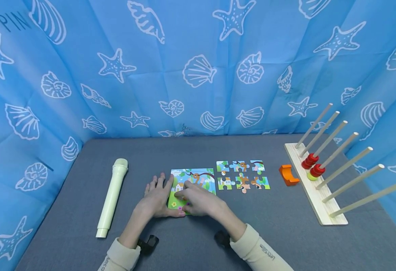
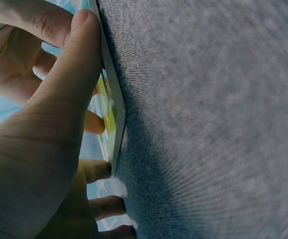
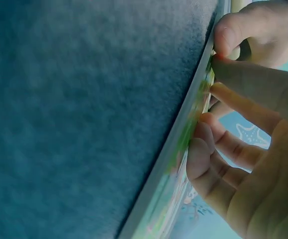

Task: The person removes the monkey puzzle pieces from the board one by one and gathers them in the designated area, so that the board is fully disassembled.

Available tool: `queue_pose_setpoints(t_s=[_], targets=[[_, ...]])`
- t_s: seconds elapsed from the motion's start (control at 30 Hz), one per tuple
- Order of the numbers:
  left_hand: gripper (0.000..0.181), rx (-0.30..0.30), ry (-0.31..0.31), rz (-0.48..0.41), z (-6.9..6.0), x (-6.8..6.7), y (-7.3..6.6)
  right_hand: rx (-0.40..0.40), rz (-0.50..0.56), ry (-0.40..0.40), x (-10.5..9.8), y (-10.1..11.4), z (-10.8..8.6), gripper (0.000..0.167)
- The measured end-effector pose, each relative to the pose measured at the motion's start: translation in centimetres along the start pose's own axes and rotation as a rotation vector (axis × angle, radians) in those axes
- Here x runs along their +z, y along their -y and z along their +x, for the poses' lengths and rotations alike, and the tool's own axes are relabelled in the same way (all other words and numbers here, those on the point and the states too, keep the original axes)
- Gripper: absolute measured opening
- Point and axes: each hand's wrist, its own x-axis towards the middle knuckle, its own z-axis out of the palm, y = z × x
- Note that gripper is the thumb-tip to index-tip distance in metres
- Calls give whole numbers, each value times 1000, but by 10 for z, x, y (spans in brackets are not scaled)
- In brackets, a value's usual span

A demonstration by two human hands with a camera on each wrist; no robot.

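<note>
A jigsaw puzzle board [image 1: 208, 184] with a bright cartoon picture lies flat on the grey table. Along its left side my left hand [image 1: 158, 200] rests with fingers spread, its thumb lying at the near edge; the left wrist view shows the board's pale edge [image 2: 115, 99] beside that thumb. Over the board's lower middle is my right hand [image 1: 201, 200], bent fingertips touching the printed surface. In the right wrist view the right thumb and forefinger stand apart on it; any piece beneath them is hidden. Several loose puzzle pieces [image 1: 225, 183] lie to the board's right.
A pale green microphone-shaped tube [image 1: 111, 199] lies to the left. Farther right are an orange curved block [image 1: 288, 175] and a wooden peg rack [image 1: 314, 188] with red rings [image 1: 310, 161] and a yellow-green ring. A blue shell-print curtain [image 1: 191, 105] surrounds the table.
</note>
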Motion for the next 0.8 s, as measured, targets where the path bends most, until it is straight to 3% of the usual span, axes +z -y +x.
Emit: queue_pose_setpoints(t_s=[0.23,0.5,0.8], targets=[[129,7,39,7,-3,-7,-1,24,-24,72,-2,3,2,49],[127,-3,110,5,-5,-18,2,63,-52,81,-2,8,4,59],[127,1,90,-9,-5,-16,3,75,-46,81,2,12,7,55]])
